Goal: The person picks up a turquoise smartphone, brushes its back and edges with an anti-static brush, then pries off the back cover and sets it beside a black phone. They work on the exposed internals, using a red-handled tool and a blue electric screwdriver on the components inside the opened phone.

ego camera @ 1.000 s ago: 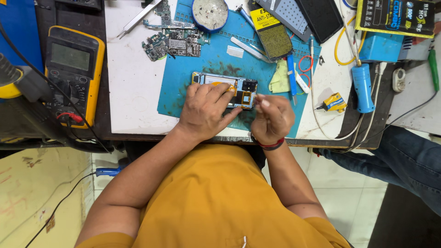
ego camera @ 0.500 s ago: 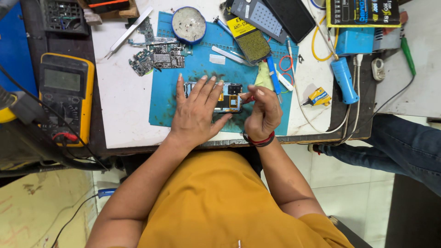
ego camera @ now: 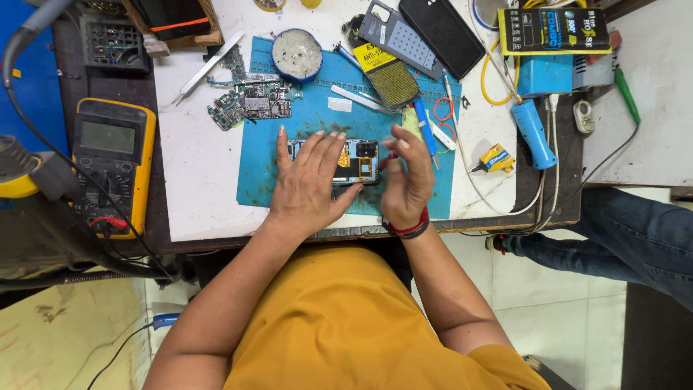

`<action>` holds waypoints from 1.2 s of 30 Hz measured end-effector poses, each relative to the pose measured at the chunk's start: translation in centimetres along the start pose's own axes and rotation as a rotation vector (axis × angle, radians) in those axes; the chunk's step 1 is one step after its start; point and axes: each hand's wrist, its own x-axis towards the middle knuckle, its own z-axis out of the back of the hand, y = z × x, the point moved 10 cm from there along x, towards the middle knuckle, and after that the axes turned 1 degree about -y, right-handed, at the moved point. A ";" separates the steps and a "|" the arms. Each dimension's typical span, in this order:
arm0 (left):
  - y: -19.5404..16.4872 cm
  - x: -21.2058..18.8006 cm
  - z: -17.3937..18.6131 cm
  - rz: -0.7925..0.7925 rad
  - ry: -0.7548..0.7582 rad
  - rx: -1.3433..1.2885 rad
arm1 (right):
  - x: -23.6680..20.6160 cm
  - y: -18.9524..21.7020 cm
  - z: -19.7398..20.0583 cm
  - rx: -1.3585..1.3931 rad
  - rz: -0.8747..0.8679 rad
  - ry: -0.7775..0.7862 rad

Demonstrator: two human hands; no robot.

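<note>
Fingers [ego camera: 317,148] of the left hand [ego camera: 307,184] are spread apart and lie flat on the opened phone [ego camera: 354,160], pressing it down. This phone lies on the blue mat [ego camera: 317,119], near the table's front edge. Just beside its right end, the right hand [ego camera: 406,180] is raised with fingers loosely curled; it is blurred, so I cannot tell if it holds something. Behind the phone lie 2 circuit boards [ego camera: 249,101] and a round tin [ego camera: 297,55]. Well apart, at left, stands a yellow multimeter [ego camera: 112,162].
</note>
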 end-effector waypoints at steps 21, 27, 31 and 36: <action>-0.3 -0.3 0.3 -0.009 -0.037 0.003 | -0.1 0.7 0.3 -0.103 0.028 -0.028; -0.2 -0.2 0.3 -0.004 -0.028 -0.002 | -0.2 0.4 0.4 -0.082 0.006 -0.021; -0.1 0.0 0.3 -0.007 -0.034 -0.004 | -0.2 0.3 0.4 -0.116 0.022 -0.019; 0.1 -0.2 0.1 0.002 -0.026 -0.007 | -0.3 0.1 0.6 -0.090 0.000 -0.046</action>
